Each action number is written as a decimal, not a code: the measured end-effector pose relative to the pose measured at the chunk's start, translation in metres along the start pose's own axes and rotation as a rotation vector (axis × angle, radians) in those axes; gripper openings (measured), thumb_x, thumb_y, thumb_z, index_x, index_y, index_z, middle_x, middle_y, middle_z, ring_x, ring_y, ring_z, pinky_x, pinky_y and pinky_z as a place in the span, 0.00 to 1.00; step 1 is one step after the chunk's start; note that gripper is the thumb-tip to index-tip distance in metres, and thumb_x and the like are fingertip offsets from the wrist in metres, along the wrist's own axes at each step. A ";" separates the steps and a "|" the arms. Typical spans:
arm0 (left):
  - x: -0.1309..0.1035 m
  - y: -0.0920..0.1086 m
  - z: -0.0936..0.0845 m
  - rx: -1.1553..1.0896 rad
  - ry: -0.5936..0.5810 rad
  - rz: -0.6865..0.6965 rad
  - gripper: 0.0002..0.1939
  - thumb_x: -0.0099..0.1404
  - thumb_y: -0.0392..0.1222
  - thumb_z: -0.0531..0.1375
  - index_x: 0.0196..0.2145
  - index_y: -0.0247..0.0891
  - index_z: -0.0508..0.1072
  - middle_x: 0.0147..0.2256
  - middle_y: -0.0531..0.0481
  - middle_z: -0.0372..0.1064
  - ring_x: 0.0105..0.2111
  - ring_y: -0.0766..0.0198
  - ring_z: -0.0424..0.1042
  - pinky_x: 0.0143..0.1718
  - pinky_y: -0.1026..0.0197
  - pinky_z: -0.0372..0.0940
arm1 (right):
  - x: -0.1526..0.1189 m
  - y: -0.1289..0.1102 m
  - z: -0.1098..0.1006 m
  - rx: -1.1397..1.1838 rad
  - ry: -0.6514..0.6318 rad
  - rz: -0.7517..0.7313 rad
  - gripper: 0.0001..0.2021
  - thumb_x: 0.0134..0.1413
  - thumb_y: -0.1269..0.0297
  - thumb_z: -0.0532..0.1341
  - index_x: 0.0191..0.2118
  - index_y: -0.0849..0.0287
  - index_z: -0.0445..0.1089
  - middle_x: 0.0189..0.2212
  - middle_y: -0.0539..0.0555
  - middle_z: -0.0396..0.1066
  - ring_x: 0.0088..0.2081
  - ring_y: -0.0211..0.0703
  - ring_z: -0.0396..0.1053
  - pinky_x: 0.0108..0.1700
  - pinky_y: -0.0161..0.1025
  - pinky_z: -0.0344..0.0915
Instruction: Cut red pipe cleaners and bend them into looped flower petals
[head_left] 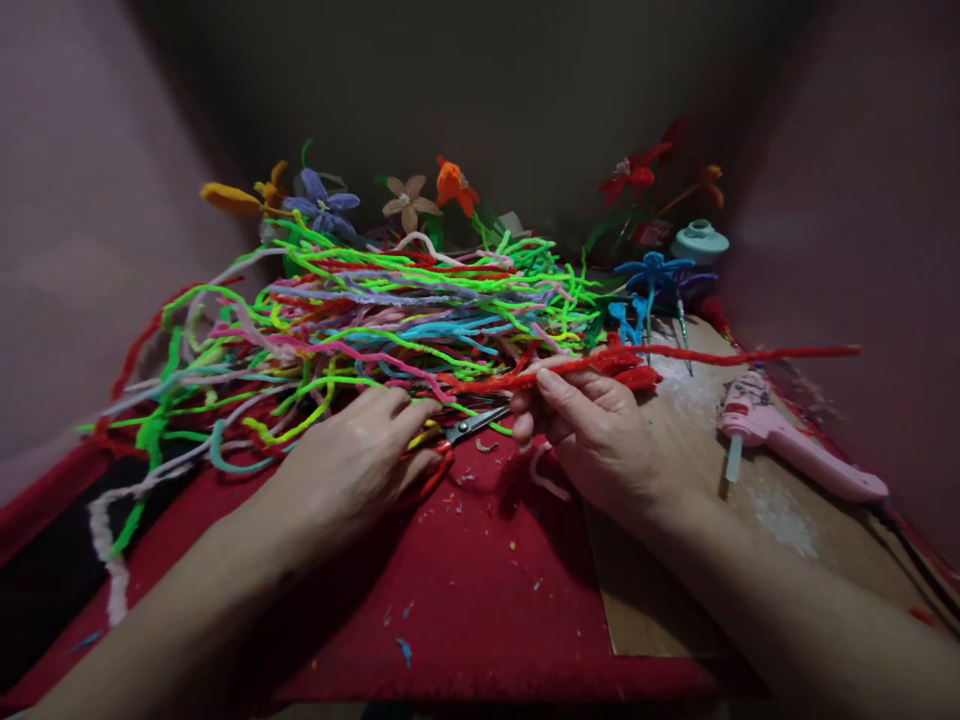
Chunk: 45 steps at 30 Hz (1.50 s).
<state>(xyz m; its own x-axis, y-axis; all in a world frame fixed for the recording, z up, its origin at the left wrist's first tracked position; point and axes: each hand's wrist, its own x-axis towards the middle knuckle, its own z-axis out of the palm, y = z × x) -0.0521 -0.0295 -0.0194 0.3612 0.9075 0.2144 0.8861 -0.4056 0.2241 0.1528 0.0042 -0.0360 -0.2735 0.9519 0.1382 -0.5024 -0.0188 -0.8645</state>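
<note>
My right hand [600, 430] pinches a long red pipe cleaner [757, 355] between thumb and fingers. The pipe cleaner runs roughly level across the hand, one end reaching far to the right, the other lying against the pile. My left hand [356, 445] is closed around the orange and yellow handles of small scissors [478, 424], whose blades point toward my right hand. Just beyond both hands lies a big tangled pile of pipe cleaners [420, 295] in green, pink, blue, purple, red and white. Red fuzzy petal-like pieces [637, 375] sit right behind my right hand.
A pink glue gun [810, 445] rests on a brown board [652, 570] at the right, its cord trailing off. Finished fuzzy flowers [322, 203] stand along the back, with a teal round container [700, 241]. Small scraps dot the red tablecloth [465, 600].
</note>
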 end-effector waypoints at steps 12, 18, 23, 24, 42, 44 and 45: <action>0.006 0.047 0.008 -1.648 0.150 -0.518 0.03 0.56 0.36 0.62 0.30 0.35 0.73 0.22 0.52 0.69 0.19 0.72 0.66 0.17 0.72 0.61 | -0.014 0.006 0.007 -0.007 -0.208 0.099 0.06 0.55 0.64 0.59 0.35 0.59 0.72 0.26 0.50 0.72 0.24 0.33 0.69 0.26 0.32 0.68; 0.004 0.048 0.012 -1.487 0.149 -0.443 0.06 0.58 0.37 0.61 0.35 0.35 0.73 0.26 0.49 0.73 0.23 0.66 0.71 0.22 0.67 0.65 | -0.015 0.005 0.008 0.054 -0.211 0.255 0.05 0.51 0.64 0.62 0.33 0.60 0.72 0.25 0.51 0.73 0.22 0.35 0.70 0.25 0.34 0.68; 0.005 0.049 0.011 -1.507 0.105 -0.452 0.06 0.58 0.38 0.61 0.34 0.36 0.72 0.23 0.50 0.72 0.22 0.68 0.69 0.22 0.68 0.62 | -0.016 0.002 0.010 0.037 -0.175 0.243 0.05 0.50 0.65 0.62 0.32 0.61 0.71 0.24 0.51 0.72 0.23 0.36 0.69 0.25 0.35 0.68; 0.005 0.049 0.010 -1.508 0.100 -0.462 0.06 0.58 0.39 0.61 0.34 0.36 0.72 0.23 0.50 0.72 0.22 0.67 0.70 0.22 0.68 0.62 | -0.016 0.002 0.010 0.031 -0.163 0.237 0.05 0.50 0.65 0.63 0.32 0.60 0.70 0.24 0.51 0.72 0.23 0.36 0.69 0.25 0.35 0.67; 0.003 0.050 0.011 -1.408 0.083 -0.528 0.07 0.56 0.41 0.63 0.32 0.38 0.72 0.21 0.53 0.67 0.19 0.70 0.64 0.19 0.69 0.59 | -0.017 0.004 0.009 -0.087 -0.113 0.150 0.04 0.49 0.65 0.62 0.30 0.60 0.68 0.20 0.47 0.68 0.21 0.33 0.66 0.24 0.31 0.65; 0.002 0.051 0.010 -1.369 0.079 -0.531 0.07 0.55 0.41 0.63 0.32 0.38 0.72 0.21 0.54 0.66 0.18 0.71 0.62 0.19 0.70 0.58 | -0.017 0.004 0.009 -0.095 -0.107 0.148 0.04 0.49 0.65 0.62 0.30 0.59 0.68 0.20 0.47 0.68 0.21 0.33 0.65 0.24 0.31 0.64; 0.002 0.051 0.009 -1.352 0.078 -0.532 0.07 0.55 0.42 0.63 0.32 0.38 0.72 0.21 0.54 0.66 0.17 0.72 0.62 0.18 0.70 0.57 | -0.017 0.004 0.009 -0.095 -0.105 0.160 0.04 0.48 0.65 0.63 0.30 0.59 0.68 0.20 0.47 0.67 0.20 0.33 0.65 0.24 0.31 0.64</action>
<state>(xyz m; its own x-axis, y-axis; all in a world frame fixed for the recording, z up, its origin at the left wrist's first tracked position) -0.0030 -0.0474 -0.0162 0.0286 0.9900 -0.1382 -0.0529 0.1395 0.9888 0.1480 -0.0147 -0.0372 -0.4300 0.9019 0.0412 -0.3673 -0.1331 -0.9205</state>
